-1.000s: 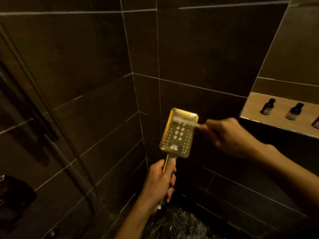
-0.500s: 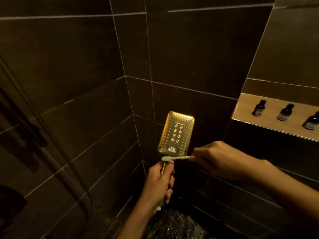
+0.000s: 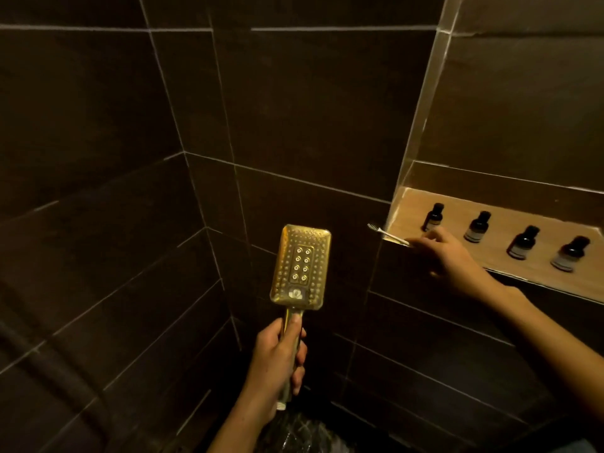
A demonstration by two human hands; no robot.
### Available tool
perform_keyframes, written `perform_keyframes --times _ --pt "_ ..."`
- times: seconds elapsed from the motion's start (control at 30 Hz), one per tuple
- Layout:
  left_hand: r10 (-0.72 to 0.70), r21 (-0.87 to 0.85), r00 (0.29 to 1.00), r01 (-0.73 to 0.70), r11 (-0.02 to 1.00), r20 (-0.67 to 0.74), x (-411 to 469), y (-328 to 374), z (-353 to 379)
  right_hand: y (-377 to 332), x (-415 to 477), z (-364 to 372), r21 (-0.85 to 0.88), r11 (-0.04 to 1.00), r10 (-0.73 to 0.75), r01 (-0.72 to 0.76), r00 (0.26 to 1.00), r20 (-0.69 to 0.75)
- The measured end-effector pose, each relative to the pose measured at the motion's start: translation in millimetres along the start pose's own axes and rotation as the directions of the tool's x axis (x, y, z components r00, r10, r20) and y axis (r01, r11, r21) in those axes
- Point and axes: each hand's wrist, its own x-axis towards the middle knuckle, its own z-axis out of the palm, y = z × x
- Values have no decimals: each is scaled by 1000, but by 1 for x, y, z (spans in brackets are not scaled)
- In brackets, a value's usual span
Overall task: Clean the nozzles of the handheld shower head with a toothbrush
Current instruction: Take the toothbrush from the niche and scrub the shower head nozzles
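A gold rectangular handheld shower head (image 3: 300, 267) stands upright in the middle of the view, its nozzle face turned toward me. My left hand (image 3: 277, 358) grips its handle from below, thumb along the front. A white toothbrush (image 3: 387, 234) is pinched by its handle in my right hand (image 3: 449, 259), over the left front edge of the wall niche. Its bristle end points left and sits well to the right of the shower head, apart from it.
A lit wall niche (image 3: 405, 204) at the right holds several small dark bottles (image 3: 478, 226) in a row. Dark tiled walls meet in a corner behind the shower head. A dark marbled surface (image 3: 304, 433) lies below my left forearm.
My right hand has carried the toothbrush away from the foot of the shower head, up and right to the niche's edge. The view has swung right, showing more bottles.
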Motion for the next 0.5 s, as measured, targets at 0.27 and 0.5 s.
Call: perform_keyframes --times 0.27,0.5 --pt "-24 0 999 24 1000 39 12 4 49 81 47 -16 -313 949 41 -40 999 -6" --pt "-43 2 998 43 999 39 17 7 65 90 68 -12 -313 948 76 -58 996 48"
